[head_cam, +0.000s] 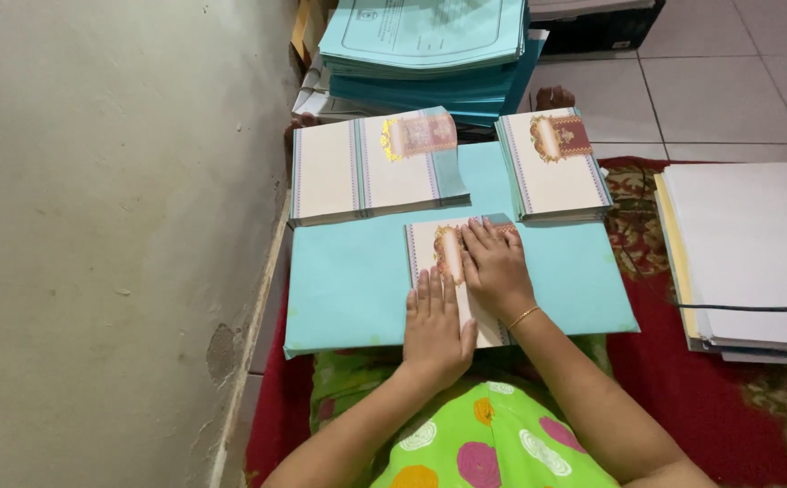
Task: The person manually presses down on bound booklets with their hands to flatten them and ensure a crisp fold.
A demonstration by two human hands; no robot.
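Pressing flat, both hands were laid open on a cream card point(439, 248) upon the turquoise surface point(348, 280): left hand point(436, 327) low, right hand point(495, 264) above. Probably a fold was being creased; firm, even pressure seemed required next.

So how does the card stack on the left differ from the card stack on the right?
The left card stack lies wide, opened out into panels; the right card stack shows one narrower upright panel. The left one's red-and-gold emblem sits on a translucent flap; the right one's emblem is sharp. The left stack is nearer the wall. Both are cream with patterned borders, resting on the turquoise sheet, and neither hand touches them.
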